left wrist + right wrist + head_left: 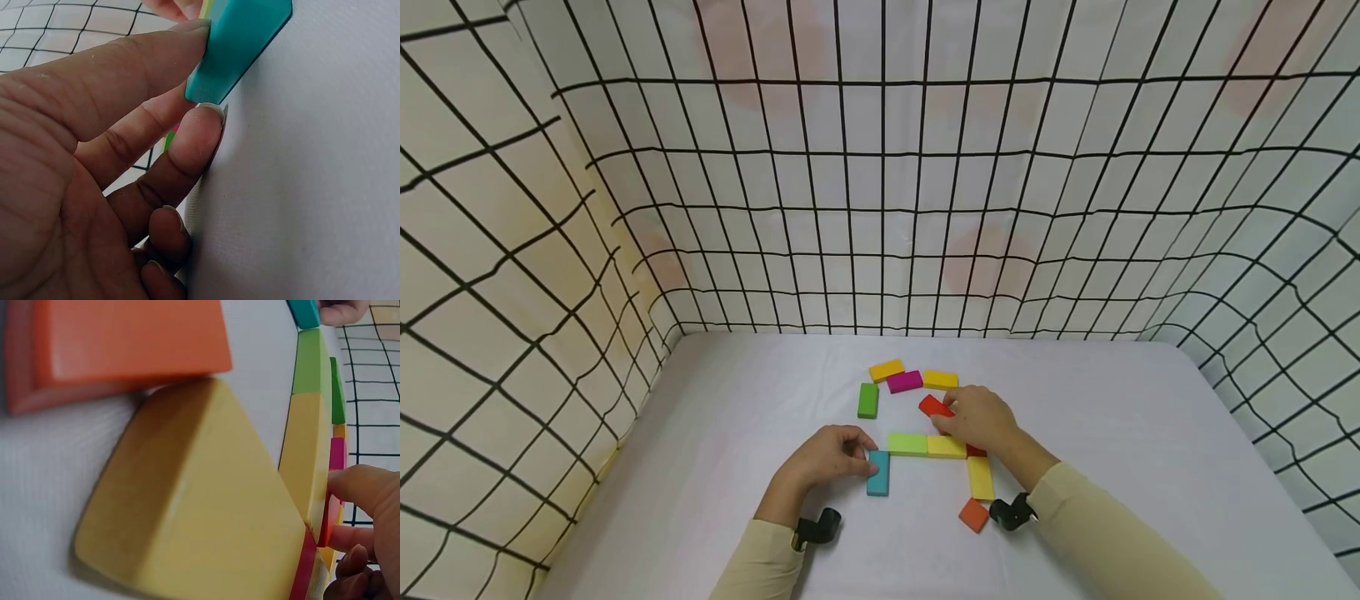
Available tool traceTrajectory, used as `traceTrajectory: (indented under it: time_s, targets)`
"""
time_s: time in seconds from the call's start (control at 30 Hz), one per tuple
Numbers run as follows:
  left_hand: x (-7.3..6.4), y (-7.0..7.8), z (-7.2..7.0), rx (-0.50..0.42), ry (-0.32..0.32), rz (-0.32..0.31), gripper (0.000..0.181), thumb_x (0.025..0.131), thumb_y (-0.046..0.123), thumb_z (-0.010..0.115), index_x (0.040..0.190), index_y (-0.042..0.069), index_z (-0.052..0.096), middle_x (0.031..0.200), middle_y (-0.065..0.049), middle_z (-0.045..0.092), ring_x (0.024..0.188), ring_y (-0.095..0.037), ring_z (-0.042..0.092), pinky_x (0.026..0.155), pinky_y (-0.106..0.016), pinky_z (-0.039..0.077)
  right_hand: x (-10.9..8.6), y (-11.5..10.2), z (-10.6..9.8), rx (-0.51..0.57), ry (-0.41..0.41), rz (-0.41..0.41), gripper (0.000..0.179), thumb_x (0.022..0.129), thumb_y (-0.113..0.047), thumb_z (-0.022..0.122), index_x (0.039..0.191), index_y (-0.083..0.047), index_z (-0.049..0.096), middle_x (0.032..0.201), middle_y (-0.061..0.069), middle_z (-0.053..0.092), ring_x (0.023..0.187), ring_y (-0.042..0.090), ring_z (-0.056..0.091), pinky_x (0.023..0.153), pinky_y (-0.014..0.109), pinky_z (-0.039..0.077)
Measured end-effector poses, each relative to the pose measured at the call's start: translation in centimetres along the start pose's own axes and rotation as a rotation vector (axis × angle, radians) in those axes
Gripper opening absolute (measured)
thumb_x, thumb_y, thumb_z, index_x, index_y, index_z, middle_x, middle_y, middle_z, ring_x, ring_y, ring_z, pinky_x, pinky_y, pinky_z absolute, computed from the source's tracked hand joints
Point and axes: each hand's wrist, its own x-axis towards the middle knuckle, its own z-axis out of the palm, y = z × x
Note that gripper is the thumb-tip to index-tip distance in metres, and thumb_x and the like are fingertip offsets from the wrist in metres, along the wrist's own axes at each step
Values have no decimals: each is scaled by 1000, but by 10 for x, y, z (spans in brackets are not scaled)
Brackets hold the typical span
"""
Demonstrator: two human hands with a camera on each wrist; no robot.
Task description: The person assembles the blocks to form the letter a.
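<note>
My left hand [827, 457] pinches a teal block [880, 483] between thumb and fingers; the left wrist view shows the thumb along one side of this teal block [244, 47]. That block lies at the left end of a row made of a light green block [907, 444], a yellow block [946, 447] and a dark red block [975, 451] partly hidden by my right hand [985, 417]. Thumb and finger of the right hand grip a red block [934, 406], held at a slant beyond the row.
Below the row's right end lies another yellow block [981, 479], with an orange block [973, 515] at its near end. Farther back sit a green block [868, 401], a magenta block [905, 382] and two yellow-orange blocks. Black wire grid [880, 208] borders the white table [737, 400].
</note>
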Motion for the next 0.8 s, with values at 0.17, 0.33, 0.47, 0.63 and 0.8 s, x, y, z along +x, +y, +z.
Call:
traceTrajectory:
  time_s: [0.17,0.33,0.47,0.63,0.8]
  targets:
    - [0,-1,-1,-7,-3,6,24,82,23,85,102,15,75,80,2,58,80,-17,53,69,-30,40,-1,2,0,4,-4,5,46,85,-49,76,115,-14,74,87,-1,69,86,18,56,71,32,54]
    - [1,-2,-1,-6,0,3,24,82,24,85,101,16,75,80,3,58,80,-17,53,69,-30,40,-1,3,0,4,5,-1,45,85,-47,76,114,-13,75,85,-1,67,84,18,56,68,31,52]
    - [0,-1,0,-6,1,0,24,82,24,85,101,15,75,80,2,58,80,-17,52,69,-30,40,0,2,0,10,14,-2,43,85,-46,76,114,-13,75,90,0,68,84,18,56,69,31,53]
    - [1,-1,0,-6,0,-8,23,82,24,85,101,16,74,80,2,58,81,-17,52,69,-31,40,-2,-1,1,34,41,-24,42,85,-45,76,114,-14,75,88,-1,68,82,17,56,66,29,51]
    - [2,-1,0,-6,-1,-11,23,82,24,85,101,16,74,80,2,58,81,-18,53,70,-31,40,-12,-9,0,61,62,-87,41,86,-47,75,110,-15,75,76,-5,63,76,14,54,63,27,47]
